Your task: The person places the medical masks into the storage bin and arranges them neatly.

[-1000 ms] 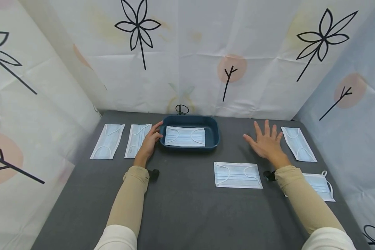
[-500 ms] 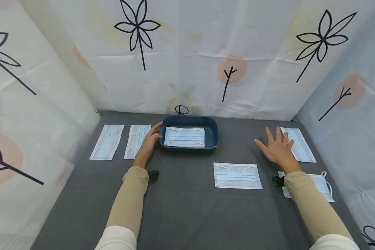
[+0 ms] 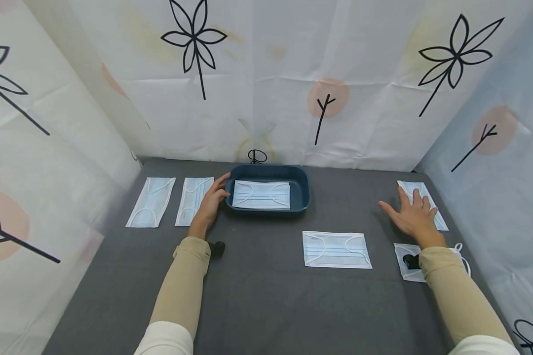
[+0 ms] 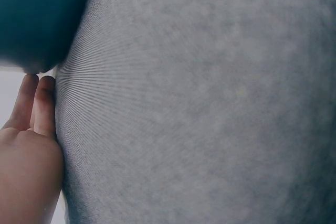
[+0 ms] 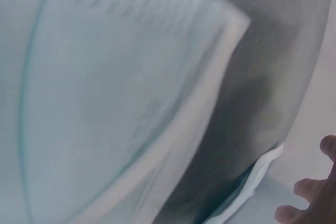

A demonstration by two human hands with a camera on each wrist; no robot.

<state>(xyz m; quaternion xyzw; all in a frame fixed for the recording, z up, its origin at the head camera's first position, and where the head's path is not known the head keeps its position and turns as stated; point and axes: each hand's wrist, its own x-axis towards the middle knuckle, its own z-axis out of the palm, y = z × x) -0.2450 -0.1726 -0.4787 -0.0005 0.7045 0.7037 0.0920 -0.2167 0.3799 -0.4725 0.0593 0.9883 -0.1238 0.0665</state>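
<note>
The left hand (image 3: 208, 204), fingers extended, touches the blue tray (image 3: 299, 190); the right hand (image 3: 413, 219) is spread over the back-right mask (image 3: 408, 188).

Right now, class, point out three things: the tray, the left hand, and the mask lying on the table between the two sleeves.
Tray (image 3: 299, 191): head view, its bare inside.
Left hand (image 3: 208, 204): head view, back of the hand.
Mask (image 3: 335, 251): head view, middle of its pleats.

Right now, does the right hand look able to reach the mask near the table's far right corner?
Likely yes: the right hand is spread over that mask, and I see nothing between them. Whether they touch, I cannot tell.
</note>
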